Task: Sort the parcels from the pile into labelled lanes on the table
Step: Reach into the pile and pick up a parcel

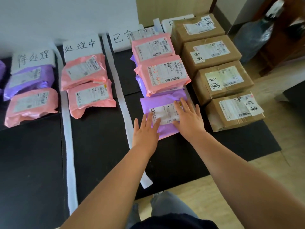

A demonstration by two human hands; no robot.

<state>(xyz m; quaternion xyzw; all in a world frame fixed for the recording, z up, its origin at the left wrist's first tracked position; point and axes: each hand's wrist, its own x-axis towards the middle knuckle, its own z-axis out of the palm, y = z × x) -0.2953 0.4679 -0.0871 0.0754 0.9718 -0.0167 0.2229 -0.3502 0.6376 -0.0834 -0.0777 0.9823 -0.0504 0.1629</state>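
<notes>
Laying both hands flat, I have my left hand (145, 129) and right hand (188, 119) on the purple parcel (155, 103), fingers straight and spread over its white label, pinching nothing. The parcel lies on the black table (99, 146) at the near end of the third lane, between a white strip (123, 103) and the nearest cardboard box (234, 113). Just beyond it sits a pink parcel (165, 75), then a second pink parcel (153, 47). Three more boxes line up behind the nearest one. At the far end of the lane to the left stands a handwritten sign (81, 45).
</notes>
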